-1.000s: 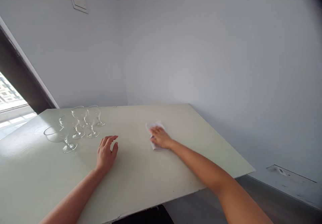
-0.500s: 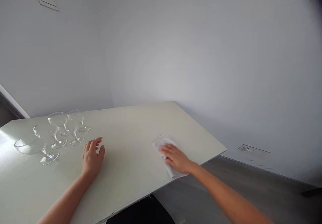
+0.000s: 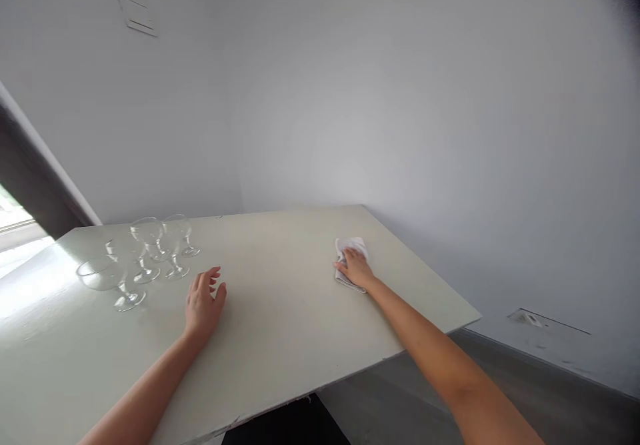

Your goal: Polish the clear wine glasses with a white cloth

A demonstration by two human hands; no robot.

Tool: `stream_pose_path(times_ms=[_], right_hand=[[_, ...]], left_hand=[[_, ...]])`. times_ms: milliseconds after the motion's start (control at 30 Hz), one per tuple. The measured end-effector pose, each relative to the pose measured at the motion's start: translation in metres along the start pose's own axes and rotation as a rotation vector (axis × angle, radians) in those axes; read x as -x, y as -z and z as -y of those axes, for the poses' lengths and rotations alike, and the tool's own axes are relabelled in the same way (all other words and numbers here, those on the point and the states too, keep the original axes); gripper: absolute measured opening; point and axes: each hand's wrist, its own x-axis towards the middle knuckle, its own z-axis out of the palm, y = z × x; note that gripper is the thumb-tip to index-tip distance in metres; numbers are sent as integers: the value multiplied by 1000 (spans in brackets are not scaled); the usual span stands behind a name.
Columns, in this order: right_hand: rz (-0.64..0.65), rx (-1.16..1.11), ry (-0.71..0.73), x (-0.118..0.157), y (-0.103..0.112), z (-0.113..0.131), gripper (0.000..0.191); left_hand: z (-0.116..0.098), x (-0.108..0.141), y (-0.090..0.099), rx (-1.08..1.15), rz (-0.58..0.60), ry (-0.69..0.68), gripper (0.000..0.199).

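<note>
Near the right edge of the pale surface (image 3: 280, 298), head view: the right hand (image 3: 358, 269) is bearing down on a folded white cloth (image 3: 351, 241). Its fingers are lying over the cloth; whether they are also pinching it, cannot tell. The cloth is lying between the far right corner and the near edge. Left of the surface's middle, the left hand (image 3: 204, 303) is holding nothing, fingers loosely curled, thumb standing apart. Just beyond it to the left, five clear stemmed glasses (image 3: 146, 273) are standing upright, toward the left part of the back edge.

Step, as judged: wiping of the surface with the cloth is apparently being done, right hand working, left hand idling. Next move, as judged: a further stroke would be calling for even palm pressure, keeping the cloth from bunching or overrunning the right edge; strokes toward the glasses would be needing care.
</note>
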Motion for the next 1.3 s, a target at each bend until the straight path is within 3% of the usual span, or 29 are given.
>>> stream_pose_path(times_ms=[100,200,300,400,467,600,700,767,933,1067,1200,1300], right_hand=[[64,-161,186,-18,-29,71,31],[142,-321,311,-14,-51,136,28],[313,-818,249,5,-60,174,33],[539,-1478,45,23,-54,180,32],[634,-1650,-5,28,-45,172,28],[761,-1739,-39,26,-29,158,30],[823,-1701,-65,26,-26,157,43],[823,-1651,-80,28,-27,159,42],[725,-1607,-101,25,-18,157,31],[624,-1670,-172,15,-18,149,29],[532,-1722,-286,6,-36,145,30],[474,-1734,-316,5,-46,145,32]], left_hand=[[0,0,1,14,38,-7,33],[-3,1,3,64,89,-65,39],[-8,3,5,161,152,-72,60],[-17,4,6,370,339,125,60],[-27,2,7,590,464,284,50],[-53,-11,9,871,458,403,42],[-64,-20,4,845,511,367,40],[-62,-23,-3,727,525,326,39],[-34,-21,-15,380,287,296,29],[-9,-22,-13,388,71,409,22],[13,-30,-6,429,-238,554,26],[25,-35,0,442,-400,663,32]])
